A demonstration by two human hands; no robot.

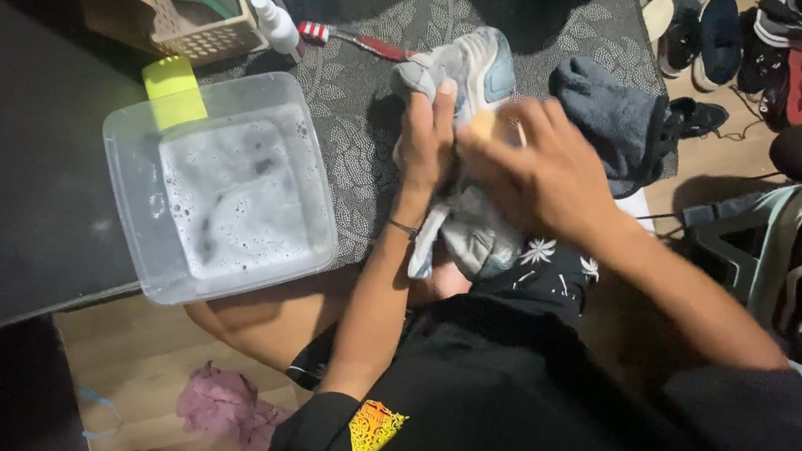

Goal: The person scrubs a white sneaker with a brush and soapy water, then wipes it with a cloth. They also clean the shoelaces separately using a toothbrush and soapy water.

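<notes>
A clear plastic tub (223, 200) of soapy water sits at the left edge of the patterned mat (353, 119), with a yellow-green sponge (175, 91) resting on its far rim. Beyond it lie a slotted basket (197, 31), a white bottle (278, 22) and a red-handled toothbrush (356, 42). The left hand (427, 143) is closed around the near side of a grey and light-blue sneaker (474, 73), which lies on the mat at centre and overhangs its near edge. The right hand (538, 171) is closed on a small pale object, blurred, pressed against the sneaker. A dark grey cloth (610, 113) lies just beside the sneaker. Further shoes (744, 38) lie on the wooden floor (718, 181) at right.
</notes>
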